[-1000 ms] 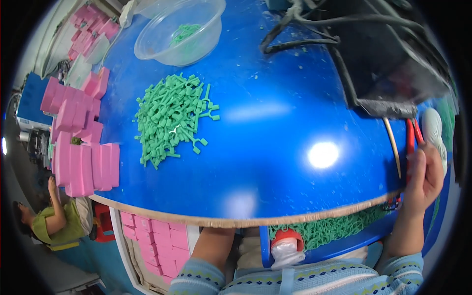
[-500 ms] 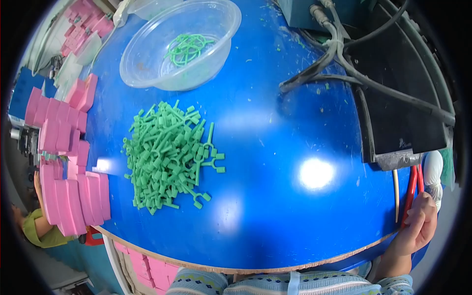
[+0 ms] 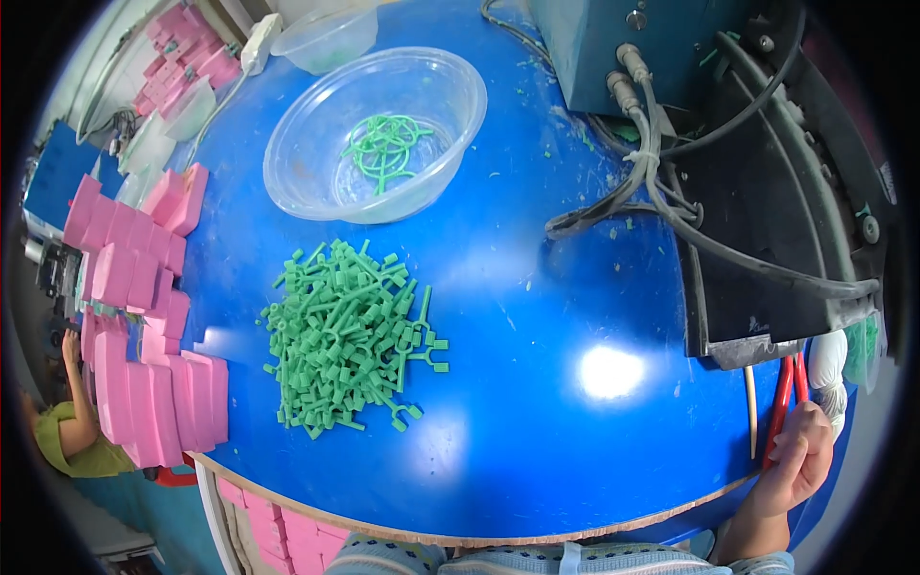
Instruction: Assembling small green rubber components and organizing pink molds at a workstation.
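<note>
At the right edge of the blue table, my right hand [image 3: 803, 458] is closed, its curled fingers against the red handles [image 3: 784, 407] of a hand tool like pliers. The tool's head is hidden, and I cannot see what is inside the fingers. My left hand is out of view. Left of the middle lies a heap of small green plastic forked pieces [image 3: 340, 335], a few loose at its right side. Behind it, a clear plastic bowl [image 3: 460, 91] holds tangled green plastic rings and strips [image 3: 383, 149].
Pink blocks [image 3: 144, 402] are stacked along the left edge. At the back right stand a teal box [image 3: 594, 57] with thick grey cables [image 3: 652, 172] and a black tray-like housing [image 3: 738, 268]. A thin stick [image 3: 750, 412] and a white bundle [image 3: 828, 359] lie by the tool. Another person's arm [image 3: 81, 393] shows far left.
The view has shifted, so the table's contents sit lower in the picture and more of the teal box shows. My right hand stays closed at the red handles.
</note>
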The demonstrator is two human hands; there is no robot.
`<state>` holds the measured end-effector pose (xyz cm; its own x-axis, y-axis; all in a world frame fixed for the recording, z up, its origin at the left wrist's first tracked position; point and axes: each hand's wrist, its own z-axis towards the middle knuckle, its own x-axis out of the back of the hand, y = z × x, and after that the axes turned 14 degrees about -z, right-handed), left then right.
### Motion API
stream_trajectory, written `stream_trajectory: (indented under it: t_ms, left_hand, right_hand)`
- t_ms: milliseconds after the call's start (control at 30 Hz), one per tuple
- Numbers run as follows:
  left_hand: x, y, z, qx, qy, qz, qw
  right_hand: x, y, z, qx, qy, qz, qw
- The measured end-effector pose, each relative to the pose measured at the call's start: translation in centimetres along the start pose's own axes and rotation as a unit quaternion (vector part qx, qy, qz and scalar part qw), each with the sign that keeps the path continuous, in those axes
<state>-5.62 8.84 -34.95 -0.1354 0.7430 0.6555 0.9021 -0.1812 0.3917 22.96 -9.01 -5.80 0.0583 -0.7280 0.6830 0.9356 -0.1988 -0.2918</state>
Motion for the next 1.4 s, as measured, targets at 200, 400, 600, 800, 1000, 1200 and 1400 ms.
stream_trajectory:
  t_ms: [200,400,600,800,1000,1200,1400]
  left_hand:
    - [2.1,-0.8,-2.2,0.02,-0.01,-0.012,1.0]
    - [4.3,-2.0,-5.5,0.041,-0.011,-0.016,0.999]
    - [6.1,-2.0,-8.9,0.042,-0.003,-0.015,0.999]
    - [6.4,0.5,-10.3,-0.004,-0.019,0.006,1.0]
    - [4.9,3.6,-11.0,-0.058,-0.061,0.033,0.996]
    - [1.1,3.3,-15.1,-0.074,-0.112,0.037,0.99]
    - [-0.3,0.8,-12.0,-0.113,-0.06,0.052,0.99]
  right_hand:
    - [-0.1,-0.2,0.4,-0.025,0.0,0.034,0.999]
    - [-0.3,0.1,0.3,-0.046,0.035,0.094,0.994]
    - [-0.3,0.3,0.1,-0.074,0.05,0.176,0.98]
    - [0.5,0.6,-0.7,-0.069,0.1,0.217,0.969]
    - [5.2,-7.1,-0.4,0.115,-0.205,0.616,0.752]
    - [9.2,-17.1,-4.9,0.205,-0.288,0.888,0.293]
    - [10.6,-18.7,-9.2,0.128,-0.436,0.874,0.172]
